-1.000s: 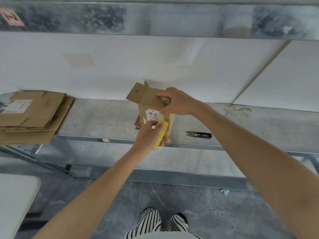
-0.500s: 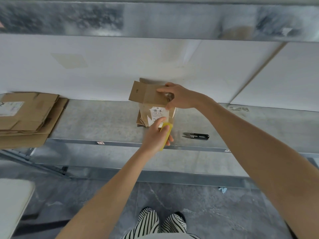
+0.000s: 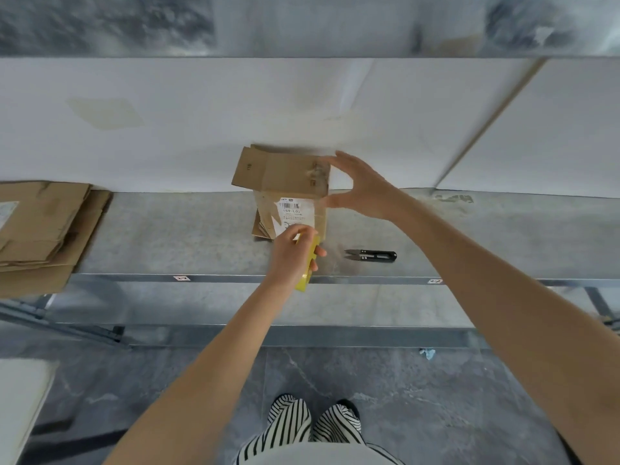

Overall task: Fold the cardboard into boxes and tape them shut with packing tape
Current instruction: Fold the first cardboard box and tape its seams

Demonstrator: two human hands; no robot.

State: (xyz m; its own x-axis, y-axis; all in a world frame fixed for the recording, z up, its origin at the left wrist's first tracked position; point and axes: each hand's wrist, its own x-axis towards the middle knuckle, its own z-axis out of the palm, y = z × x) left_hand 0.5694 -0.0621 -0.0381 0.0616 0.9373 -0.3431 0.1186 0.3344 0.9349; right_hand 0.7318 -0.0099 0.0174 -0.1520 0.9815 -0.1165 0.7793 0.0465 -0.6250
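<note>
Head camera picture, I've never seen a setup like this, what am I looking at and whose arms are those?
There is no machine here. A person wears a camera on the head, looking forward and down, so both arms are their own. A small cardboard box stands on a metal shelf, one top flap open. The right hand is spread open at its right side. The left hand grips a yellow tool in front of the box; its kind is unclear. Black snips lie to the right, flat cardboard is stacked at the left.

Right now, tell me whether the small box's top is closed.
Not closed: the box stands upright with one top flap sticking out leftward.
</note>
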